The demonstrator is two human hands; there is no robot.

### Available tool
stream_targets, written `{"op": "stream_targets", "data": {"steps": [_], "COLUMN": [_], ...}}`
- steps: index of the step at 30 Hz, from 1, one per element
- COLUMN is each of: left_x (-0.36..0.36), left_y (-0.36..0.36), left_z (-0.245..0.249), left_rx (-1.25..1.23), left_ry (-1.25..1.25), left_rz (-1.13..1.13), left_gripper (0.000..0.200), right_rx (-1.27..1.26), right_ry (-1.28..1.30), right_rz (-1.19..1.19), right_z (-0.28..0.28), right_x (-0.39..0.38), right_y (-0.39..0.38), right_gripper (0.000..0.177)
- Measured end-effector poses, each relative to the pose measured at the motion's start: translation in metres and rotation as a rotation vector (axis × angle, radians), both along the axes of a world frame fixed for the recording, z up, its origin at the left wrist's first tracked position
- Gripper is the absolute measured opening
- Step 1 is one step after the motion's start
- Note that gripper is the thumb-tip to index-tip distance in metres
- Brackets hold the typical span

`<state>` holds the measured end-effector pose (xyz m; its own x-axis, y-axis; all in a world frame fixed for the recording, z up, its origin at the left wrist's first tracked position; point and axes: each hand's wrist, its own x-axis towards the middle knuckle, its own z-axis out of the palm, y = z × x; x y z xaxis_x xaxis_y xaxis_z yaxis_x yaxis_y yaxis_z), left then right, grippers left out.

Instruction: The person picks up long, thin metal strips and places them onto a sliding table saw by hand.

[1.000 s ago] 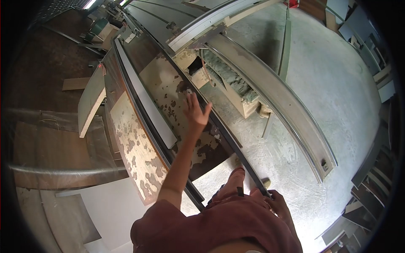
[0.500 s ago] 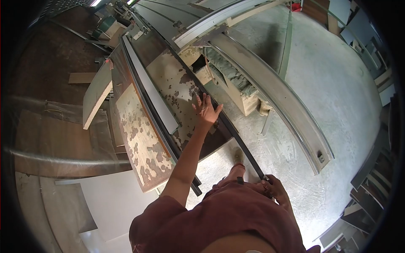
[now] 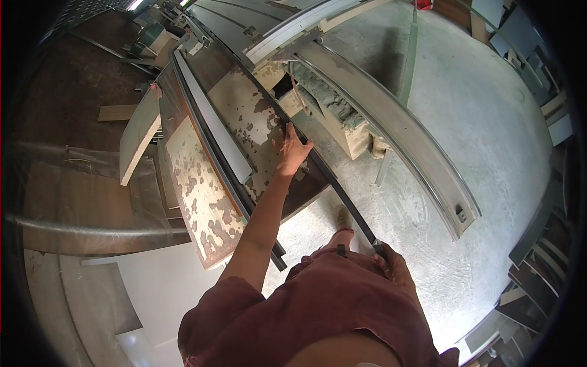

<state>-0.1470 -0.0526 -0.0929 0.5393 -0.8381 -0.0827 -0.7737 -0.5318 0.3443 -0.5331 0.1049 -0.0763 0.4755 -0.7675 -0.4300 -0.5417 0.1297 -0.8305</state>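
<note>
A long, narrow dark strip (image 3: pixel 345 199) runs along the right edge of the worn, patchy-surfaced table (image 3: pixel 254 107) and out past its near end. My left hand (image 3: pixel 293 153) rests at the table's edge, thumb and index finger spread and touching the strip, the other fingers bent over the worn surface. Close to my body, my right hand (image 3: pixel 394 266) is closed around the strip's near end; its fingertips are partly hidden. Left of my left hand lies a flat pale strip (image 3: pixel 214 116), beside dark rails (image 3: pixel 235 202).
A metal-edged beam (image 3: pixel 403 131) curves across on the right above the concrete floor (image 3: pixel 489 134). Beneath it stands a wooden box (image 3: pixel 342 128) with grey material. A patchy board (image 3: pixel 199 189) and leaning panel (image 3: pixel 139 134) are left; stacked offcuts (image 3: pixel 547 263) line the far right.
My left hand has gone from flat and spread to a bent pose against the strip. My right hand and the strip's near end appear slightly higher and further left; the whole view has shifted slightly.
</note>
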Motion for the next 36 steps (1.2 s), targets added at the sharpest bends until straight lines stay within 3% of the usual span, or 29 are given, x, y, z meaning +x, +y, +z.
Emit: {"op": "stream_targets", "data": {"steps": [7, 19, 31, 36], "left_x": [0.007, 0.033, 0.05, 0.052], "left_y": [-0.007, -0.032, -0.045, -0.049], "left_z": [-0.004, 0.002, -0.001, 0.012], "left_rx": [-0.014, 0.087, 0.04, 0.101], "left_ry": [0.016, 0.051, -0.044, 0.125], "left_rz": [0.013, 0.062, 0.041, 0.078], "left_gripper": [0.083, 0.087, 0.087, 0.086], "right_rx": [0.085, -0.11, 0.066, 0.129], "right_ry": [0.057, 0.048, -0.086, -0.072], "right_rz": [0.014, 0.073, 0.021, 0.012], "right_z": [-0.023, -0.025, -0.001, 0.008], "right_x": [0.007, 0.034, 0.054, 0.061], "right_y": [0.0, -0.021, -0.039, -0.047], "right_gripper": [0.039, 0.037, 0.036, 0.035]}}
